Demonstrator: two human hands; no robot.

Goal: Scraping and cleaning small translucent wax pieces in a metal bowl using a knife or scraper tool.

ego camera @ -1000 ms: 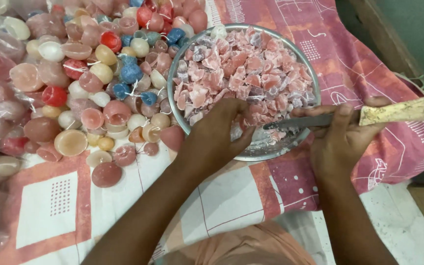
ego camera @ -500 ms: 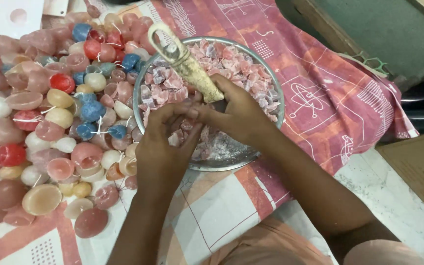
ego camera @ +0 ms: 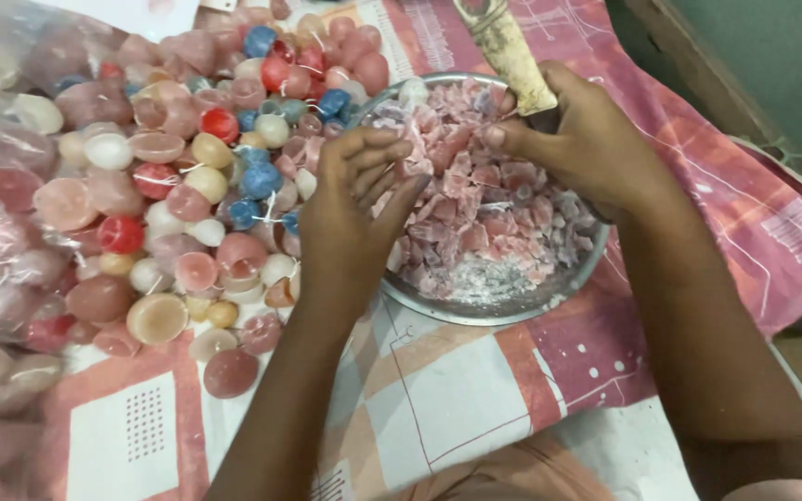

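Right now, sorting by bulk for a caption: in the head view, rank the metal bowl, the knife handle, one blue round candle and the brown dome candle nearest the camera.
1. metal bowl
2. knife handle, partly hidden by the right hand
3. brown dome candle
4. blue round candle; it lies farther from the camera, so this gap is unsure.

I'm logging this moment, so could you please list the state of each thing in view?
Left hand: open, fingers spread at the bowl's edge, holding nothing visible.
Right hand: closed around the knife handle.
Knife handle: gripped, pointing up and away; blade hidden.
Metal bowl: upright, holding pink wax chunks.
Round candles: heaped loose on the cloth.
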